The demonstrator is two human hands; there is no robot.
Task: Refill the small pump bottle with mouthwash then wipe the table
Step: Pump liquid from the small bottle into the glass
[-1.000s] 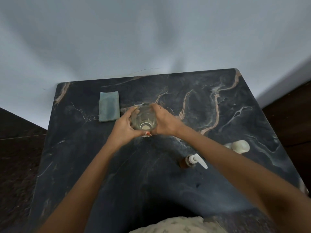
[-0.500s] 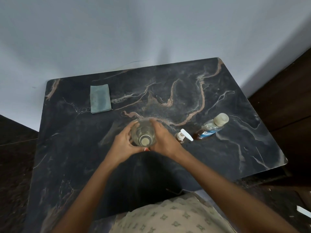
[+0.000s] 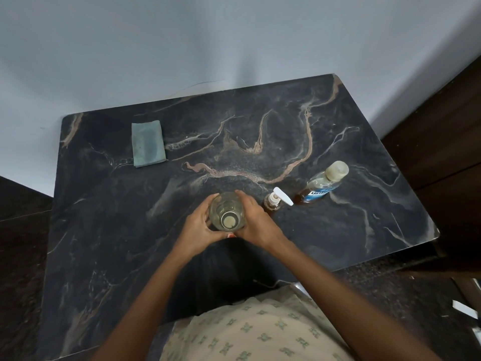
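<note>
A large clear bottle [image 3: 227,213] of pale liquid stands upright near the middle of the dark marble table [image 3: 338,230], seen from above. My left hand [image 3: 198,226] and my right hand [image 3: 256,222] wrap its two sides. Just to its right stands the small brown pump bottle [image 3: 273,201] with a white pump head. Further right a mouthwash bottle [image 3: 321,185] with a blue label and pale cap stands on the table. A folded grey-blue cloth [image 3: 147,143] lies at the back left.
A pale wall runs behind the table. Dark wooden furniture [image 3: 447,131] stands at the right. The table's right front corner [image 3: 434,231] is close to it. My patterned clothing [image 3: 255,332] fills the bottom of the view.
Both hands brought the large bottle toward me and nearer the pump bottle. The camera shifted, so the mouthwash bottle on the right came fully into view.
</note>
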